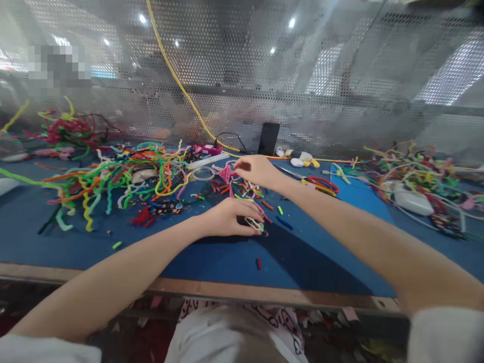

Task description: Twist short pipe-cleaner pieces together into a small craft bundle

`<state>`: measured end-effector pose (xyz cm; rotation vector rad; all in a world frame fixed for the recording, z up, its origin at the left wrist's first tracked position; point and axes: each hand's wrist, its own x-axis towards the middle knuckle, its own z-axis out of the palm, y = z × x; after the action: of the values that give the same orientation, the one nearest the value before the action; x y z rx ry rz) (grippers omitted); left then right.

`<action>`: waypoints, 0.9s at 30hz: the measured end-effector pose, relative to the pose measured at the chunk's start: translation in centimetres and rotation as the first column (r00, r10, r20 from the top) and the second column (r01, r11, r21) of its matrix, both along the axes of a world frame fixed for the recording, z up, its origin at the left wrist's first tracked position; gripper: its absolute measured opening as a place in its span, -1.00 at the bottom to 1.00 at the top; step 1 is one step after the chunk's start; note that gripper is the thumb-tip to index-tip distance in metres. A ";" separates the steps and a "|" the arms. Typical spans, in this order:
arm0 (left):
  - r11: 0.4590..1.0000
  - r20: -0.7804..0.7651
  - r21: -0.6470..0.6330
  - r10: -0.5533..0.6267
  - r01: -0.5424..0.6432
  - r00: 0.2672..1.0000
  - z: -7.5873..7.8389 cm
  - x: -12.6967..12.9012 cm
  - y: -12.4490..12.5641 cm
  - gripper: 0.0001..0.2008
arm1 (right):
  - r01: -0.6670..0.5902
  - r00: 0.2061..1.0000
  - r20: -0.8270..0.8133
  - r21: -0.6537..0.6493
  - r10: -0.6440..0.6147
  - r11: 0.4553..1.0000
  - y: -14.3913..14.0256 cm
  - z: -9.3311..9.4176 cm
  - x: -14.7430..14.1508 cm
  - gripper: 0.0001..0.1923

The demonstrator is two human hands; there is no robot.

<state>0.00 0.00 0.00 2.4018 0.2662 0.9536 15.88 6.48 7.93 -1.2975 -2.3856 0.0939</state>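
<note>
**A:** Across the blue work mat (212, 262), the biggest thing was that tangle of coloured pipe cleaners (113, 176) on the left side, and a second heap (416, 171) lay well apart on the right. Where were the hands?

**B:** Between the heaps. The left hand (227, 218) lay palm-down on the mat, fingers curled narrow over a small twisted pipe-cleaner piece (255, 224) that peeked out at the fingertips. The right hand (255, 170) reached farther back, thumb and forefinger pinched on a pink pipe-cleaner shape (227, 174).

**A:** How would you have judged the handling?

**B:** The left hand should have pinned its piece flat without crushing the loops. The pink shape was soft and wiry, so a light pinch near its edge and a straight lift would have kept it from snagging the short cut scraps (245, 191) lying just beside it.

**A:** Anything smaller?

**B:** A red offcut (259, 263) lay alone near the table's front edge, apart from both hands.
</note>
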 end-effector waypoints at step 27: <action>0.998 0.046 -0.058 0.023 -0.020 0.999 -0.3 0.0 0.2 -0.74 | 0.018 0.757 -0.641 -0.177 -0.129 0.984 10.3 2.0 3.4 -0.59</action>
<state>-0.01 0.16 -0.29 2.3258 0.2989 0.9965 19.32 16.79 9.94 -1.1704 -1.7427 0.6251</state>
